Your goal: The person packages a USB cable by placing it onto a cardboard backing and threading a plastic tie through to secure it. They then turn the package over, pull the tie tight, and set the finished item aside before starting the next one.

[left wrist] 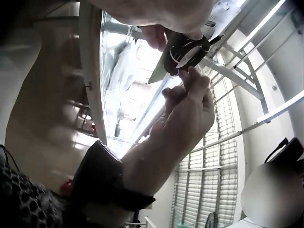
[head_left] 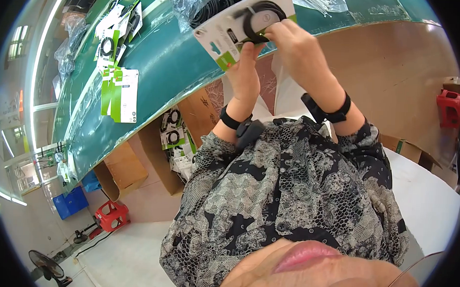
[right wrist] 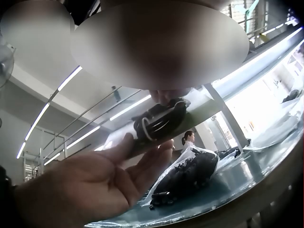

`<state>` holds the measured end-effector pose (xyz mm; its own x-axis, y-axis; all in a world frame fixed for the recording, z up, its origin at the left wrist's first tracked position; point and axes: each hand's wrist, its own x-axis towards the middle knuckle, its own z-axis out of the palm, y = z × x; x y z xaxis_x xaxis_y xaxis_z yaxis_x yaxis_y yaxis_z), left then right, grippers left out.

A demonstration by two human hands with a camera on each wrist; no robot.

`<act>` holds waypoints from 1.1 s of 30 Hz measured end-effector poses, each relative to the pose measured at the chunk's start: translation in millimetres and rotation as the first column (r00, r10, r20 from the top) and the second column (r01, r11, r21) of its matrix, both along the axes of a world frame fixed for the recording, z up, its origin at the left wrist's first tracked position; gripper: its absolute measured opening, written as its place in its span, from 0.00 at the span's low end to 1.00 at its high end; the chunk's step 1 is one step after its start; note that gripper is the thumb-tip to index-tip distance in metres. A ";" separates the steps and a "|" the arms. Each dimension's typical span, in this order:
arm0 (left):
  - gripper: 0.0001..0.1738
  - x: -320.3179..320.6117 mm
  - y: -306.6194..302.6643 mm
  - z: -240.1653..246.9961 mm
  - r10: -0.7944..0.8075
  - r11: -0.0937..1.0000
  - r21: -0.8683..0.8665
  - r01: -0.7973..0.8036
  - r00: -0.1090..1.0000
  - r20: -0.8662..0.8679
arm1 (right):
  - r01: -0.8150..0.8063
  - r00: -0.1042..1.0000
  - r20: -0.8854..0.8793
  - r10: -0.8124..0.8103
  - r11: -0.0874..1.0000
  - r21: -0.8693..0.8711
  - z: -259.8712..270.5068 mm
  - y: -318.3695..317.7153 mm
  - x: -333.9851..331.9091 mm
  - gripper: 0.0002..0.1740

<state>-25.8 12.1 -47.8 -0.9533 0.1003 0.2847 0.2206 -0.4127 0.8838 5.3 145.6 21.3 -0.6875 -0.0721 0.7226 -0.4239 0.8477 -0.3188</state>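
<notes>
Head view: white-green flat cardboard package (head_left: 214,38), black coiled cable (head_left: 248,27) on it
Left hand (head_left: 245,75): grips package, at six o'clock
Right hand (head_left: 297,45): pinches cable, at three o'clock
Print (head_left: 267,16): unreadable

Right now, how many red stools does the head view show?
2. One red stool is on the floor at lower left, near the blue box; the other red stool is at the far right edge. More may be hidden under the table.

Two hands (head_left: 298,49), two black wrist straps (head_left: 339,116), two red stools (head_left: 112,216), one carded cable (head_left: 214,35).
</notes>
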 end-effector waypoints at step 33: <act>0.13 17.4 3.7 11.3 -0.377 0.848 0.490 0.201 0.878 0.293 | -0.047 0.998 0.034 0.054 0.982 -0.183 -25.0 34.9 34.9 0.10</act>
